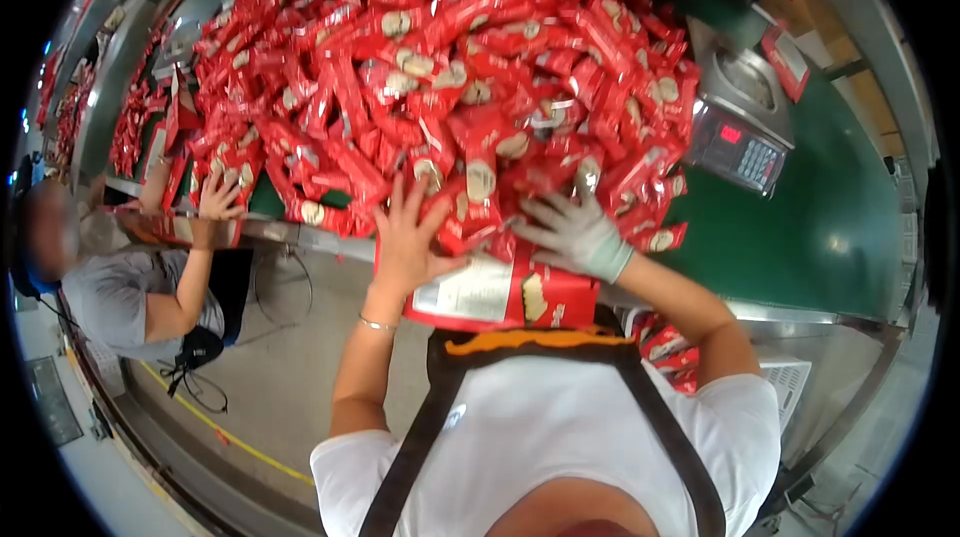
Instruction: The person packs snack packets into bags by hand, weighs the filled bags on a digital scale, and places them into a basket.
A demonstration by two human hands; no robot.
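Note:
A big heap of small red snack packets (400, 77) covers the table in front of me. My left hand (408, 245), bare with a bracelet at the wrist, rests with spread fingers on the heap's near edge. To its right, my right hand (578, 235) wears a pale glove; its fingers are stretched apart over the packets. Below and between both hands a larger red bag (562, 299) with a white label sits at the table edge, against my apron. Its mouth is hidden by packets and hands.
A scale (742, 127) with a lit red display stands on the green table surface (810, 247) to the right. At the left, a co-worker (150, 297) reaches a hand (220, 197) to the same heap. More red packets (668, 352) lie below the table edge beside me.

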